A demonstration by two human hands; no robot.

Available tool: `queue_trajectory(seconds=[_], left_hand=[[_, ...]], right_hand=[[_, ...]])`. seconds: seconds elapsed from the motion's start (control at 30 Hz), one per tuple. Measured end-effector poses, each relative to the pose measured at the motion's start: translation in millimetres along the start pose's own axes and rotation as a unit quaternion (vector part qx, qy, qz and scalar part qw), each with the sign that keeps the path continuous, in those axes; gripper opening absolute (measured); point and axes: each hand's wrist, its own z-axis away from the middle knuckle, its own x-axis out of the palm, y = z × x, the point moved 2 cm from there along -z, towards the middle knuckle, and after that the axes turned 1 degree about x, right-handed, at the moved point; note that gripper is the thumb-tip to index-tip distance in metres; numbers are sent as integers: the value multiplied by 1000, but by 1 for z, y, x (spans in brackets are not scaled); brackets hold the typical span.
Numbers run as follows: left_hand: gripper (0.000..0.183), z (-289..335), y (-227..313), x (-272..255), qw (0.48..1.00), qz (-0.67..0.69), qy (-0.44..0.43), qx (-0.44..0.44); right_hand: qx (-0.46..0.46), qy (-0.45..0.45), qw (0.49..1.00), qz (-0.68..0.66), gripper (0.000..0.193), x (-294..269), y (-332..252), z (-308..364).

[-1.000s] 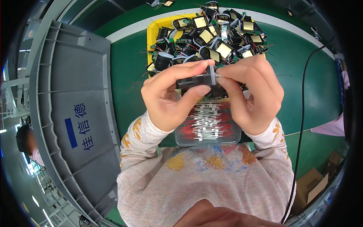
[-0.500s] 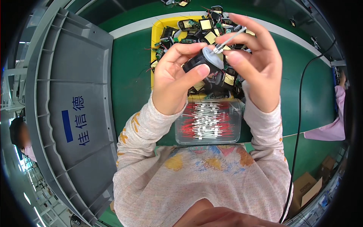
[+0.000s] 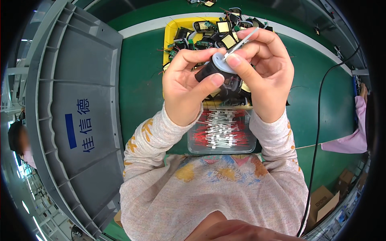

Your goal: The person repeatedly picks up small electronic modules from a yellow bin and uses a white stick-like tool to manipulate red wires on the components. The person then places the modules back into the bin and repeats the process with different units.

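Green table fills centre-right; grey crate edges frame left. Left hand grips grey-capped black housing, right hand pinches white strip.

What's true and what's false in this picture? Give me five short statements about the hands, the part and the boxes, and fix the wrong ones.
1. The left hand holds a black part with a pale grey cap. True.
2. The right hand is empty. False: it pinches a thin pale strip at the cap.
3. The yellow bin, beyond the hands, holds a pile of black parts. True.
4. The clear box is filled with black parts. False: it holds thin red and white wires.
5. The grey crate is on the person's left side. True.
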Motion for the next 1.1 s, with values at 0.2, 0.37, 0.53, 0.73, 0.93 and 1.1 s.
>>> queue_trajectory(seconds=[0.2,0.37,0.53,0.73,0.93,1.1], left_hand=[[37,-5,-1,0,999,26,18,-29],[34,-12,1,-7,996,55,45,-59],[32,-73,32,-60,993,-94,43,-63],[31,-196,-11,-197,919,-269,217,-187],[46,-255,-52,-242,831,-468,242,-180],[30,-206,-28,-135,675,-708,-204,44]], right_hand=[[-20,-17,998,53,46,-1,-3,-9],[-65,-5,996,63,61,-5,0,-11],[-176,74,974,122,49,-32,-18,1],[-108,42,984,134,9,-52,-18,23],[-40,68,986,144,4,-70,-16,41],[12,71,993,95,2,-77,-2,48]])
